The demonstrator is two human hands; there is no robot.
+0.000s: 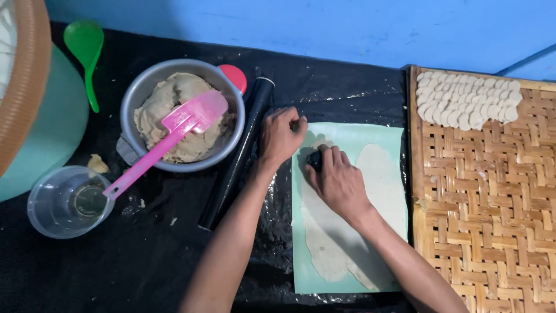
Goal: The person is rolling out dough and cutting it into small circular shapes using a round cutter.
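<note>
Pressing a round black cutter into thin, flat dough, right hand.

bench covering: black plastic sheet, glossy, crinkled. mat: pale green, smooth, matt. rolled dough sheet: beige, matt, soft, faintly floury. tray: woven bamboo strips, tan, ribbed and dry. cut dough rounds: pale, matt. bowl: grey metal, dull sheen; dough lump inside rough and lumpy. spatula: pink plastic, smooth, slightly translucent. spoon: green plastic, glossy. cup: clear plastic, shiny. rolling pin: black, smooth, semi-gloss. cutter under right hand: dark, glossy, material unclear.
</note>
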